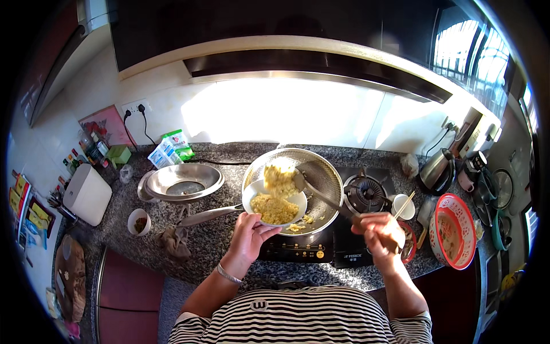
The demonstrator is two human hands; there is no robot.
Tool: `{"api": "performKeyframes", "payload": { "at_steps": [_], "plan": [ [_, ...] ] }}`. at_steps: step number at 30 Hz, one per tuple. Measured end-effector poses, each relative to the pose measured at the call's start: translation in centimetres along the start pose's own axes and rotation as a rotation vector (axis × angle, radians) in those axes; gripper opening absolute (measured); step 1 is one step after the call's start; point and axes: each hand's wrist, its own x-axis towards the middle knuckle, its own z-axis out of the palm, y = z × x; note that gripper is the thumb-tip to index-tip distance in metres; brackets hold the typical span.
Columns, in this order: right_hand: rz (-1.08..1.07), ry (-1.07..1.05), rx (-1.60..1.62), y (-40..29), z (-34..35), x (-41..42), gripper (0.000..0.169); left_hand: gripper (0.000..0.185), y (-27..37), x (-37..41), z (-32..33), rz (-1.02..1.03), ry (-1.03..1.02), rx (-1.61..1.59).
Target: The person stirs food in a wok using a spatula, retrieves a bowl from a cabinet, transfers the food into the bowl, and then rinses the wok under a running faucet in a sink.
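My left hand [253, 234] grips the near rim of a white bowl [250, 195], which is tilted over a large metal frying pan [328, 180]. Yellow crumbly food [275, 210], perhaps scrambled egg, fills much of the bowl. In my right hand [382, 232] is the handle of a spatula or turner [324, 198], its blade partly hidden by a heap of the same food above the bowl. A few yellow pieces [296, 227] lie on the pan's near side. The pan rests on a black induction cooker [296, 253], its handle pointing left.
Left of the pan are a metal dish [184, 178], a small white bowl [139, 222] and a crumpled cloth [175, 241]. To the right stand a gas burner [365, 192], a white cup with chopsticks [403, 207], a red-and-white basin [452, 232] and an electric kettle [437, 172].
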Motion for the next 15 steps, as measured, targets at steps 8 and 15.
{"api": "performKeyframes", "payload": {
  "at_steps": [8, 15],
  "plan": [
    [-0.434, -0.214, -0.389, -2.3, -0.4, -1.3, 0.016, 0.041, -0.1, 0.0, 0.5, 0.025, 0.003, 0.056],
    [0.056, 0.159, -0.308, -2.5, -1.5, 1.7, 0.013, 0.055, 0.1, -2.3, -2.0, 0.146, -0.053, 0.086]
  ]
}}
